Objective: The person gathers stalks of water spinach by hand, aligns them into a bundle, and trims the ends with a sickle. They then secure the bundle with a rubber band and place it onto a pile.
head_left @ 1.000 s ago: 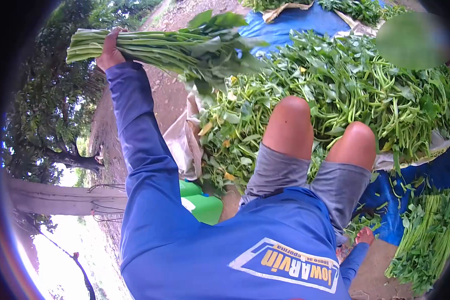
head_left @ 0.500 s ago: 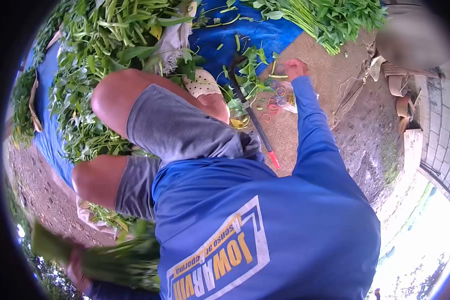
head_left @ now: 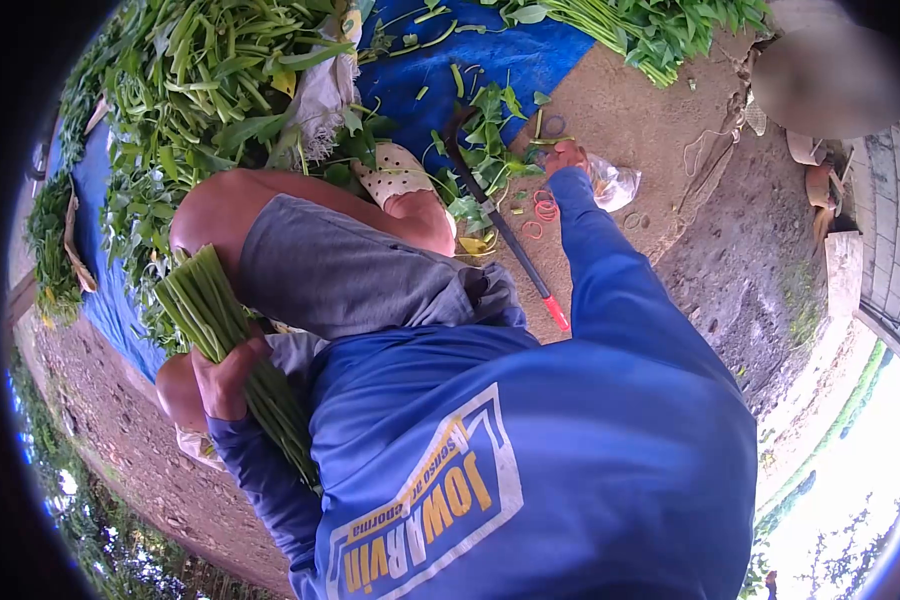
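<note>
My left hand [head_left: 226,375] is wrapped round a bunch of green water spinach stems [head_left: 205,300]. Its cut ends point up beside my knee, and the rest runs down behind my forearm against my shirt. My right hand [head_left: 567,155] reaches down to the ground with its fingers curled together; whatever they may hold is hidden. Close by lie red rubber bands [head_left: 545,208], a clear plastic bag [head_left: 613,183] and a dark ring-shaped band [head_left: 553,125]. A long dark tool with a curved end and red tip [head_left: 515,245] lies between my foot and right arm.
Heaped leafy greens [head_left: 220,80] rise at the upper left, beside a pale sack [head_left: 320,105]. More bunched greens [head_left: 660,35] lie at the top on a blue tarp [head_left: 390,85]. My foot wears a spotted clog [head_left: 395,172]. A blurred round patch covers the upper right.
My left hand has brought the bunch up from the lower left to beside my knee. The right hand has shifted slightly left and down, and the plastic bag now shows beside it.
</note>
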Tool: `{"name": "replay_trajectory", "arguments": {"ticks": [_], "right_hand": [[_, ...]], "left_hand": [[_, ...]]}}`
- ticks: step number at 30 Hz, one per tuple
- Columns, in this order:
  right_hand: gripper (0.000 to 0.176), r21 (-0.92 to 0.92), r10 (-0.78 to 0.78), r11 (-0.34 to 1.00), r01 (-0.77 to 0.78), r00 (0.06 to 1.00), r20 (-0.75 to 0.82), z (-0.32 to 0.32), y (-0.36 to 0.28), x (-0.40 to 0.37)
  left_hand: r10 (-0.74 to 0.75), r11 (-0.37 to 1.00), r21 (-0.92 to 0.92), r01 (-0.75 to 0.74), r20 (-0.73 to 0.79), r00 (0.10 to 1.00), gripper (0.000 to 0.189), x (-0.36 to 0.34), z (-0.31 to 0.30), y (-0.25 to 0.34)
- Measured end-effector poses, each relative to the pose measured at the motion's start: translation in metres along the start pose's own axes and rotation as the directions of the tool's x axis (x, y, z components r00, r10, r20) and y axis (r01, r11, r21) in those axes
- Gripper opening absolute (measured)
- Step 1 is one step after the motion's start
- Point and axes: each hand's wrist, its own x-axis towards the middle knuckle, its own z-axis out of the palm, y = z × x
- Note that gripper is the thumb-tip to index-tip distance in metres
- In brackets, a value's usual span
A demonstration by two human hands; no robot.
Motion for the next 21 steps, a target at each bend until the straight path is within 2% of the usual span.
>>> {"name": "replay_trajectory", "arguments": {"ticks": [1, 4, 7, 8, 10, 13, 16, 19, 21], "right_hand": [[0.020, 0.013, -0.018, 1.000, 0.018, 1.000, -0.011, 0.002, 0.001, -0.001], [0.020, -0.218, -0.403, 0.891, 0.397, 0.915, 0.018, 0.019, 0.028, 0.006], [0.021, -0.178, -0.263, 0.941, 0.288, 0.953, 0.148, -0.019, -0.007, -0.016], [0.022, -0.174, -0.129, 0.971, 0.161, 0.975, 0.181, -0.014, -0.008, -0.014], [0.026, -0.173, 0.140, 0.980, -0.099, 0.959, 0.246, -0.003, -0.014, -0.005], [0.031, -0.191, 0.385, 0.917, -0.351, 0.903, 0.189, 0.005, -0.001, 0.009], [0.029, -0.170, 0.170, 0.973, -0.155, 0.982, 0.077, 0.012, 0.012, 0.000], [0.042, -0.388, 0.098, 0.920, -0.047, 0.989, 0.112, 0.030, 0.038, 0.008], [0.050, -0.456, 0.360, 0.849, -0.267, 0.924, 0.129, -0.015, 0.028, 0.020]], "left_hand": [[0.037, 0.999, -0.001, -0.036, 0.010, 0.999, 0.030, -0.001, 0.003, 0.001], [0.045, 0.997, 0.057, -0.045, 0.013, 0.999, 0.028, -0.002, 0.008, 0.010], [0.029, 0.998, 0.057, -0.031, 0.027, 0.999, 0.026, -0.002, 0.014, 0.016], [0.023, 0.998, 0.049, -0.025, 0.035, 0.999, 0.026, -0.003, 0.017, 0.019], [0.008, 0.999, 0.041, -0.011, 0.058, 0.998, 0.025, -0.005, 0.025, 0.025], [0.006, 1.000, 0.026, -0.008, 0.077, 0.997, 0.024, -0.011, 0.035, 0.030], [-0.013, 1.000, 0.005, 0.013, 0.062, 0.998, 0.024, -0.014, 0.031, 0.031], [-0.065, 0.998, 0.009, 0.065, 0.083, 0.994, 0.024, -0.012, 0.026, 0.039], [-0.031, 1.000, 0.007, 0.030, 0.073, 0.997, 0.025, -0.011, 0.025, 0.031]]}}
